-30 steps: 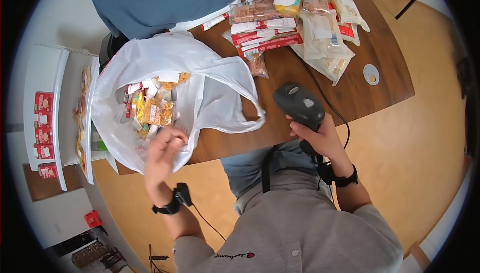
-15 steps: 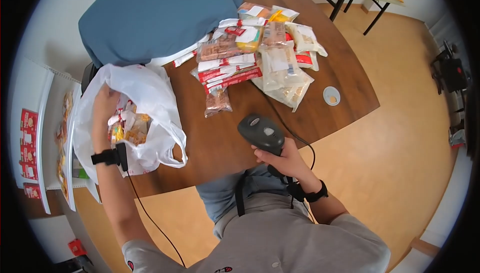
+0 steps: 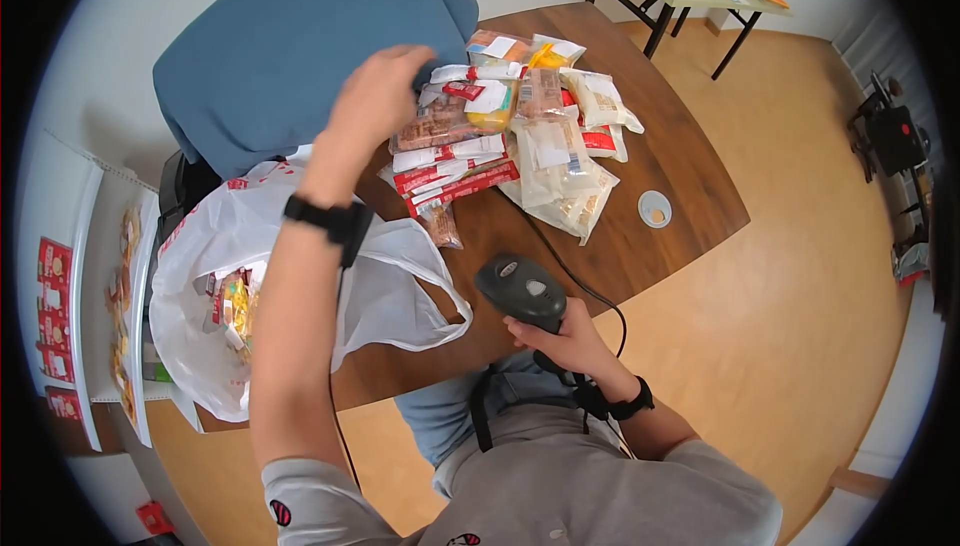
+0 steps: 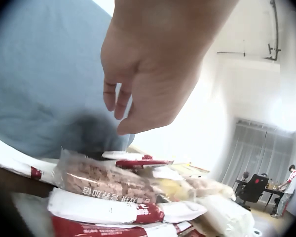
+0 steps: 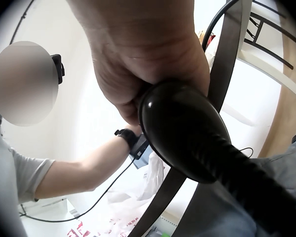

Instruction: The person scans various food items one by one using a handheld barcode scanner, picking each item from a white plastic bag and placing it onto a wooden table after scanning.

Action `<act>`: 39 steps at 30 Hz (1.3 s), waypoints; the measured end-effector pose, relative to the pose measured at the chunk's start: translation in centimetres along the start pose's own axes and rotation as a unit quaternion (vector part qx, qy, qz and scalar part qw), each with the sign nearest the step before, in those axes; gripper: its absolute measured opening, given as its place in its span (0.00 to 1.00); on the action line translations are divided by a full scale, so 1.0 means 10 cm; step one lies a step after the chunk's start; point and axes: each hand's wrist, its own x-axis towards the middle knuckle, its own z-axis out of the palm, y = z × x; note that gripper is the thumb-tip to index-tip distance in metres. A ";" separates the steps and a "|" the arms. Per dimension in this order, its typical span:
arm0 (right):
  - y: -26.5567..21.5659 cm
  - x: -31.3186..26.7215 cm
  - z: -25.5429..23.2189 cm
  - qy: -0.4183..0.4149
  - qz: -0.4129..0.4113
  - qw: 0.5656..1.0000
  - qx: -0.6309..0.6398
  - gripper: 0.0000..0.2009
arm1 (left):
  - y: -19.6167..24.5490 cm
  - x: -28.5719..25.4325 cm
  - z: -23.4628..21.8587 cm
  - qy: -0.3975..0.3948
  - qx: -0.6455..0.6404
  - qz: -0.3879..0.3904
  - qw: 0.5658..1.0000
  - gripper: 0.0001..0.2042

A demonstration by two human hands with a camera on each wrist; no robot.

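My left hand (image 3: 375, 101) hovers at the left end of a pile of packaged snacks, beside the blue cloth (image 3: 300, 56). In the left wrist view its fingers (image 4: 122, 102) hang loosely bent, with nothing seen between them. Below them lie a clear packet of pinkish-brown pieces (image 4: 106, 182) and a white-and-red wrapper (image 4: 96, 206). My right hand (image 3: 578, 336) grips a black handheld barcode scanner (image 3: 520, 291) by its handle, close to the table's front edge. A white plastic bag (image 3: 190, 276) on the left stands with its mouth spread, small wrapped snacks (image 3: 238, 311) inside.
Cream-coloured packets (image 3: 555, 151) make up the pile's right part. A round white lid-like disc (image 3: 655, 209) lies on the brown table (image 3: 690, 166). The scanner's cable (image 3: 590, 291) runs back under the packets. White shelves (image 3: 90, 296) with red boxes stand at the far left.
My left hand went from the bag's front rim into the bag, then came out and moved across to the snack pile. The right hand keeps its grip on the scanner. The head view shifted.
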 end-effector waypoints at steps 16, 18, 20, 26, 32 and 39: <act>-0.03 -0.01 0.01 0.031 0.003 0.999 0.014 0.07 | -0.16 0.20 0.57 -0.088 -0.017 0.017 0.996 0.08; -0.03 -0.01 0.01 0.029 0.001 0.999 0.014 0.07 | -0.14 0.11 0.46 -0.064 -0.018 0.057 0.996 0.09; -0.03 -0.01 0.01 0.030 0.002 0.999 0.024 0.07 | -0.01 -0.05 0.29 0.082 0.014 0.132 0.988 0.12; -0.05 -0.01 -0.01 0.016 -0.002 0.999 0.034 0.06 | 0.54 -0.84 -0.40 0.066 -0.046 -0.152 0.985 0.16; -0.06 0.01 -0.03 0.003 -0.008 0.999 0.037 0.06 | 0.93 -1.69 -0.65 0.032 -0.036 -0.254 0.966 0.18; -0.03 0.01 -0.02 0.006 0.003 0.999 0.039 0.07 | 1.06 -2.03 -0.49 0.036 -0.383 -0.374 0.844 0.17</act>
